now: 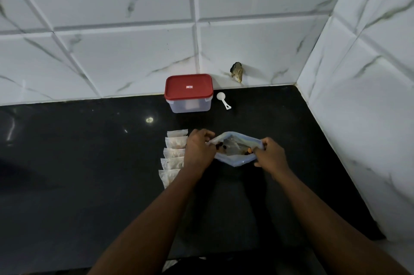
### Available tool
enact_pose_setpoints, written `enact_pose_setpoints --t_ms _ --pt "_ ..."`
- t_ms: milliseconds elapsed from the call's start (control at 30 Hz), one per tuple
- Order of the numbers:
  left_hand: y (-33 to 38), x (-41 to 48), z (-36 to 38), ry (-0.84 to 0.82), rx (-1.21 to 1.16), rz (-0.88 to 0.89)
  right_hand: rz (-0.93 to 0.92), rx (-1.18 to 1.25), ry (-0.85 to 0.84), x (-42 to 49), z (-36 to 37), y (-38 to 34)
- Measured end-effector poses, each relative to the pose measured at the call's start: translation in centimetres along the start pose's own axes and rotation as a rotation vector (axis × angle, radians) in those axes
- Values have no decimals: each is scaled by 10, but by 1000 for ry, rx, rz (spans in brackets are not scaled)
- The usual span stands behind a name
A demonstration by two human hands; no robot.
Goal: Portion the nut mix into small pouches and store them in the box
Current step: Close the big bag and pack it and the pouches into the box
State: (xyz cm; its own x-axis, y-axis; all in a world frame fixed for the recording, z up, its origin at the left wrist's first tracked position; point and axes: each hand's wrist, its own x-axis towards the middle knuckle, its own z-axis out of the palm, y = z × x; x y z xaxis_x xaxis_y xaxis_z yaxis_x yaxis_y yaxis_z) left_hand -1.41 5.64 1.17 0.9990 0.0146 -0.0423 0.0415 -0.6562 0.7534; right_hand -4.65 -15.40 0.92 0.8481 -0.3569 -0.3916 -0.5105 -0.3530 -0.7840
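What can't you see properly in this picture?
All in the head view:
- Inside the box: its cloudy walls and red lid hide it.
- The label on the lid: too small to read.
- The pouches: the left hand covers the row's right side, so the count is unsure.
- Inside the bag: folds and the right hand hide most of it.

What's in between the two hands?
In the head view, the big clear bag of nut mix lies between the left hand and right hand; each grips one side of its open mouth.
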Motion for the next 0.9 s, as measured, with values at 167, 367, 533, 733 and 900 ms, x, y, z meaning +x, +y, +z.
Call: enact_pose_setpoints --t_ms 167,367,533,733,900 --pt "-14 -2 -1 -155 -198 -388 214 208 -193 0 -3 -1" --pt "-13 -1 -7 -251 -614 -609 196 363 -365 -3 -16 -8" --pt "-8 4 -13 -294 -716 -720 118 259 -345 1 -20 -8" --pt "-4 4 -13 -414 -669 -768 -97 -220 -86 6 -16 -8" --pt "-3 1 -13 -443 -632 -774 -202 -390 98 8 -13 -9"
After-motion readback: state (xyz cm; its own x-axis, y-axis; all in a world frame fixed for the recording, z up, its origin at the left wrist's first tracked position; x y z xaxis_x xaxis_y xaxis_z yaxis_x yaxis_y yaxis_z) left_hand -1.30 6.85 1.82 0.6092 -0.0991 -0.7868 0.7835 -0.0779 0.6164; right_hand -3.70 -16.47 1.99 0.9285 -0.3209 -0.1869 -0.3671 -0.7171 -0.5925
